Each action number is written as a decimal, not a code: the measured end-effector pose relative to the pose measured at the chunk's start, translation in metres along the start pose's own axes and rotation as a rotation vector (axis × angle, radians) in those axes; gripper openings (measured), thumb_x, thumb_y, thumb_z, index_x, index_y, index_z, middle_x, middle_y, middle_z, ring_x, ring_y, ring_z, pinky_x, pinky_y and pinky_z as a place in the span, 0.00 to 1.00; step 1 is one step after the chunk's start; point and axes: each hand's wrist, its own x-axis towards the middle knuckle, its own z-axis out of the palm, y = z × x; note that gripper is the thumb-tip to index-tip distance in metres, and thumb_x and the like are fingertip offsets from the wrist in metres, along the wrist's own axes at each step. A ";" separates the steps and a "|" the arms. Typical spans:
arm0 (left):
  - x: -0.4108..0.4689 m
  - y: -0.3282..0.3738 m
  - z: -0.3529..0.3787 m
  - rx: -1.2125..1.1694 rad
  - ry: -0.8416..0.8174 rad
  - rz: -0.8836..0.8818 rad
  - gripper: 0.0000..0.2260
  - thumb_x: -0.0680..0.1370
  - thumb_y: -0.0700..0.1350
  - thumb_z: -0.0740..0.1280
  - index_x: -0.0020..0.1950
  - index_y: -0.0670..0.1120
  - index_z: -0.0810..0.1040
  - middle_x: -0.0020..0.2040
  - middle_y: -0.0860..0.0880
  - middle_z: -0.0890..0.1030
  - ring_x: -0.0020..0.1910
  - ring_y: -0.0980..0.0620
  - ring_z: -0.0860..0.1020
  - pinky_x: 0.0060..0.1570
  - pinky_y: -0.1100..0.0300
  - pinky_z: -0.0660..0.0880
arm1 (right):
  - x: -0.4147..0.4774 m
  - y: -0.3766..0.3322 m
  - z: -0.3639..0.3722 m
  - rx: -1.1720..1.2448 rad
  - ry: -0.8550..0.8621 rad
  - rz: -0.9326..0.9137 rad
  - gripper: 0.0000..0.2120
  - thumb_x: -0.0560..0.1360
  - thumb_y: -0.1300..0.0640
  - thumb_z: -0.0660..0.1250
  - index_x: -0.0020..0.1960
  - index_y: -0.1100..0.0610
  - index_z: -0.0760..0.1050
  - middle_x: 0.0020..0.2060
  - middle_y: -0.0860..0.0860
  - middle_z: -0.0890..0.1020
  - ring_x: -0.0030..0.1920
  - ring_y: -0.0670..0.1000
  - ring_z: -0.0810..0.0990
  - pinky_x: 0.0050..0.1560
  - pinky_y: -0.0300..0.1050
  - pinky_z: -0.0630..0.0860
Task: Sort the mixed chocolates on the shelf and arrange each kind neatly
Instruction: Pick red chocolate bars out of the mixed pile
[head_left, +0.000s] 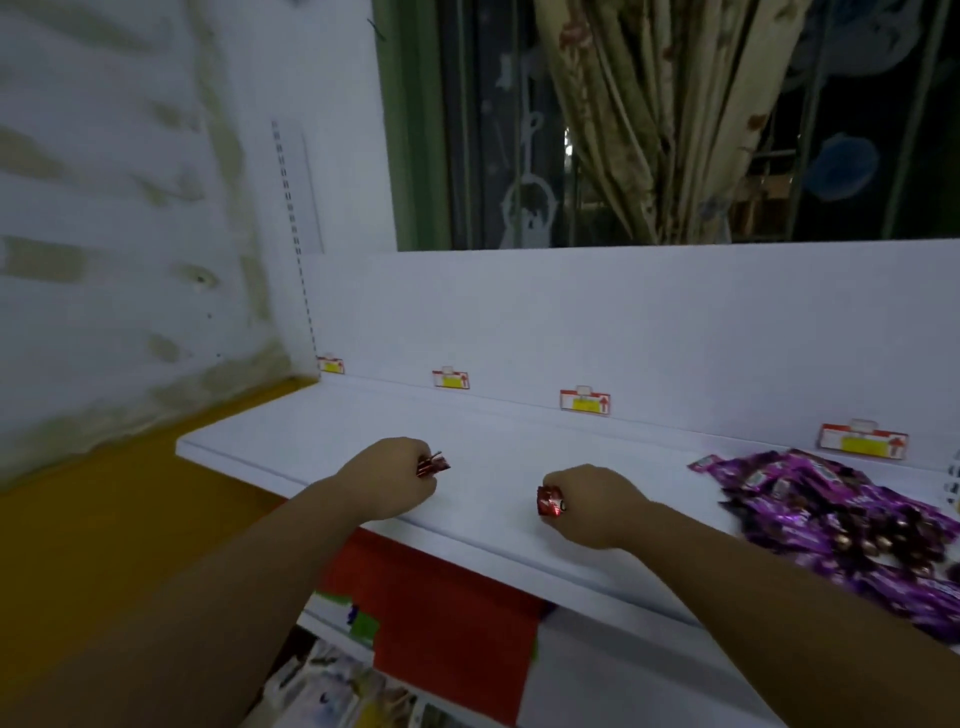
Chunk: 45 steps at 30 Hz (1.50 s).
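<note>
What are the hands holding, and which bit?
The left hand grips red chocolates by one end; right hand grips a red chocolate by one end.

Dim, soft blur, wide-angle edge distortion

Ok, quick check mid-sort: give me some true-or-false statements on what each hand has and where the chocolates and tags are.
1. The left hand grips a few red-wrapped chocolates. True.
2. The right hand holds nothing. False: it grips a red-wrapped piece.
3. The purple-wrapped pile lies on the shelf, to the right of both hands. True.
4. The price tags sit along the shelf's front edge. False: they stand along its back, at the foot of the back panel.
</note>
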 end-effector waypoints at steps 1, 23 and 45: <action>0.000 -0.014 -0.003 -0.001 0.005 0.006 0.06 0.76 0.47 0.62 0.41 0.47 0.72 0.37 0.50 0.74 0.40 0.49 0.73 0.36 0.59 0.65 | 0.011 -0.013 0.002 -0.003 -0.005 -0.009 0.06 0.77 0.53 0.62 0.48 0.56 0.75 0.46 0.52 0.80 0.43 0.51 0.74 0.42 0.41 0.65; 0.119 -0.184 0.013 0.018 -0.047 -0.011 0.15 0.79 0.55 0.58 0.38 0.46 0.71 0.34 0.50 0.73 0.36 0.53 0.71 0.34 0.60 0.64 | 0.212 -0.046 0.064 0.022 -0.010 -0.032 0.05 0.74 0.55 0.63 0.43 0.55 0.69 0.38 0.50 0.75 0.40 0.50 0.70 0.39 0.40 0.63; 0.283 -0.338 0.013 0.003 -0.073 0.139 0.14 0.77 0.57 0.59 0.43 0.47 0.73 0.38 0.49 0.76 0.39 0.51 0.73 0.36 0.59 0.66 | 0.405 -0.074 0.104 -0.081 -0.101 0.113 0.07 0.73 0.50 0.65 0.40 0.52 0.70 0.41 0.49 0.76 0.45 0.50 0.74 0.42 0.40 0.66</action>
